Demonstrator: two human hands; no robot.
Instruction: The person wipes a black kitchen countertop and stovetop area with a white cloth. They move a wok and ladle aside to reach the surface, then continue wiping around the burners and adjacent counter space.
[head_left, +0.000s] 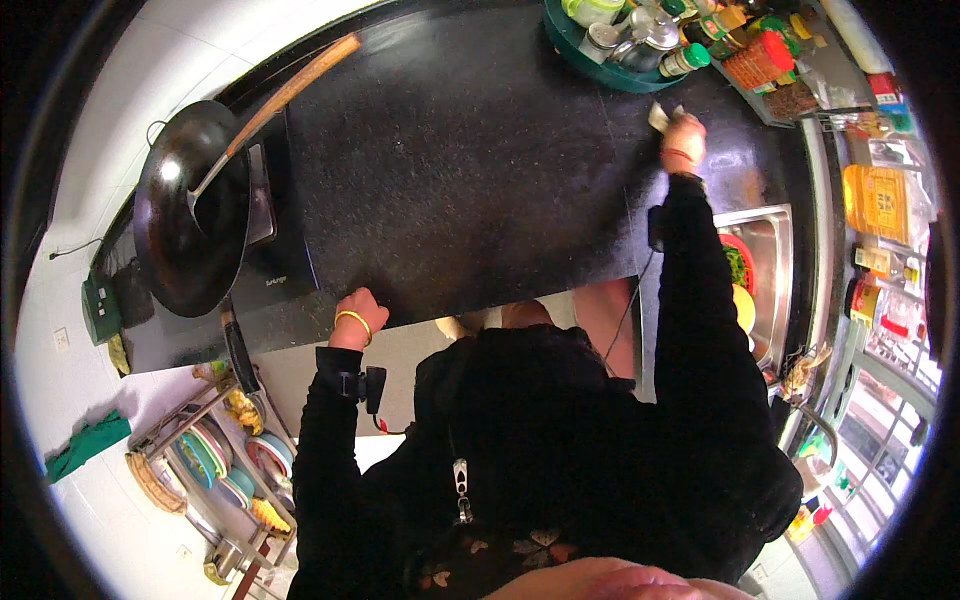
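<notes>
My right hand (682, 139) reaches far across the black countertop (457, 165), a red band at its wrist. A pale cloth or wipe (658, 118) sticks out from its fingers and lies against the counter, just below a dark green tray (622, 79) of seasonings. My left hand (362, 309), with a yellow bracelet, rests curled at the counter's near edge; I see nothing in it. Left of it, a black wok (169, 247) sits on an induction cooktop (281, 262). A wooden-handled metal spatula (292, 79) leans in the wok.
At the right a steel sink (772, 277) holds a red basket (742, 247) with greens. Jars and bottles crowd a rack (757, 105) at the upper right. A shelf (180, 427) with plates stands at the lower left. The wok's handle (238, 352) juts past the counter edge.
</notes>
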